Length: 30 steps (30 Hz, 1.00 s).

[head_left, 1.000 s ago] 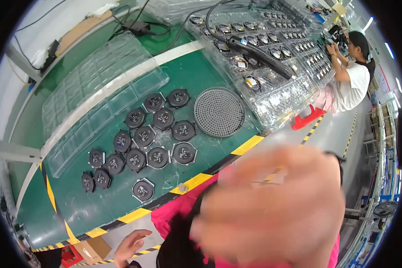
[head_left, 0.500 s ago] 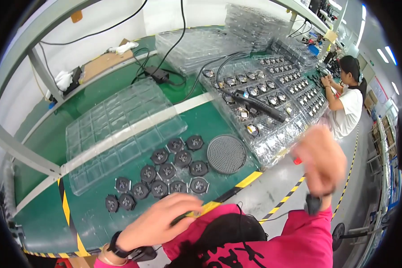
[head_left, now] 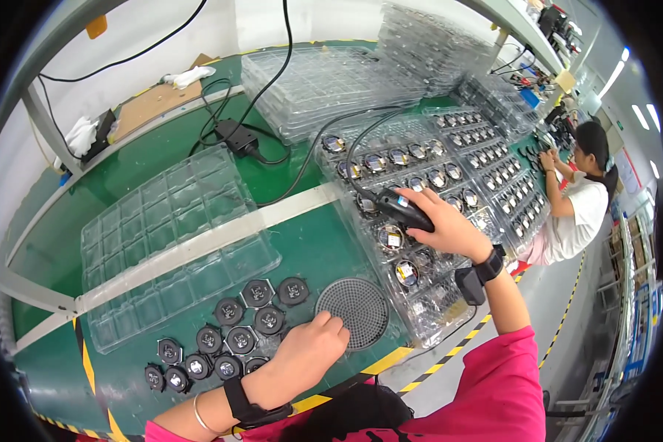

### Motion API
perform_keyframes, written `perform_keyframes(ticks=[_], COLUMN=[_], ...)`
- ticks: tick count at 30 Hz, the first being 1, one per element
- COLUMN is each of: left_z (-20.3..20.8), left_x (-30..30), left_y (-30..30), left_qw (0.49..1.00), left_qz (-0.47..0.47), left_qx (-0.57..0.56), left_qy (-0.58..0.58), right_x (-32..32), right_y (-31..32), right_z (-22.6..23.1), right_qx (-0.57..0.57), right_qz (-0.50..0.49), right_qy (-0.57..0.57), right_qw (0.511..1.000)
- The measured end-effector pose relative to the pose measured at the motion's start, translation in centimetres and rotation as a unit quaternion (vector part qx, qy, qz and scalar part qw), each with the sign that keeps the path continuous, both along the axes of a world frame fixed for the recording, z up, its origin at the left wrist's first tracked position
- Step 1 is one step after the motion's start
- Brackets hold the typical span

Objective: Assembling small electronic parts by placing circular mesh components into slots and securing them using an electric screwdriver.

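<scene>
My right hand (head_left: 449, 228) grips a black corded electric screwdriver (head_left: 405, 210), thumb and fingers on opposite sides of its body. The screwdriver lies over a clear plastic tray (head_left: 438, 313) of round watch-like parts with shiny insides. My left hand (head_left: 311, 352) is closed, its fingers curled down beside a round grey studded pad (head_left: 361, 317); whatever is under the fingers is hidden. Several black round casings (head_left: 270, 320) lie face up on the green table to the left of that hand, and the hand and wrist cover some of them.
A second clear compartment tray (head_left: 162, 221) lies to the left under a white rail (head_left: 206, 247). Stacks of clear trays (head_left: 324, 81) stand at the back. A black power adapter (head_left: 236, 138) and cables cross the table. Farther right, a co-worker (head_left: 578, 199) sits at the bench.
My right hand has come in from the right and taken hold of the electric screwdriver. My left hand has moved up and right over the casings, and its fingers have curled. The view has shifted.
</scene>
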<state>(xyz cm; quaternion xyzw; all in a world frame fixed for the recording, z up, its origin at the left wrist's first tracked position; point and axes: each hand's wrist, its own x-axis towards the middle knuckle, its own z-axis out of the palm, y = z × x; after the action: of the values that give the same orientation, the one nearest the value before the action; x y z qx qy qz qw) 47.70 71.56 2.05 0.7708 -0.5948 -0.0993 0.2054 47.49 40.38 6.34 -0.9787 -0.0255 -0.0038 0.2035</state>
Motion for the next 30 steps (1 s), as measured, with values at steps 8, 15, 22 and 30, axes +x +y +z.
perform_keyframes(ticks=[8,15,22,30], left_z=[-1.0,0.1,-1.4,-1.4], left_x=[2.4,5.4,4.9,3.8], left_y=[-0.2,2.6,3.8,5.2], left_qw=[0.995,0.984,0.99,0.99], left_qz=[0.079,0.121,0.091,-0.041], left_qx=[-0.06,-0.132,-0.107,-0.09], left_qy=[-0.025,0.004,-0.028,0.099], right_x=[-1.0,-3.2,-2.9,-0.2], right_y=[-2.5,6.8,15.3,16.0], right_z=[2.3,7.8,5.5,0.1], right_qx=[0.015,0.563,0.538,0.521], right_qz=[0.024,-0.01,0.001,0.073], right_qy=[-0.251,-0.328,-0.502,-0.46], right_qw=[0.968,0.758,0.677,0.715])
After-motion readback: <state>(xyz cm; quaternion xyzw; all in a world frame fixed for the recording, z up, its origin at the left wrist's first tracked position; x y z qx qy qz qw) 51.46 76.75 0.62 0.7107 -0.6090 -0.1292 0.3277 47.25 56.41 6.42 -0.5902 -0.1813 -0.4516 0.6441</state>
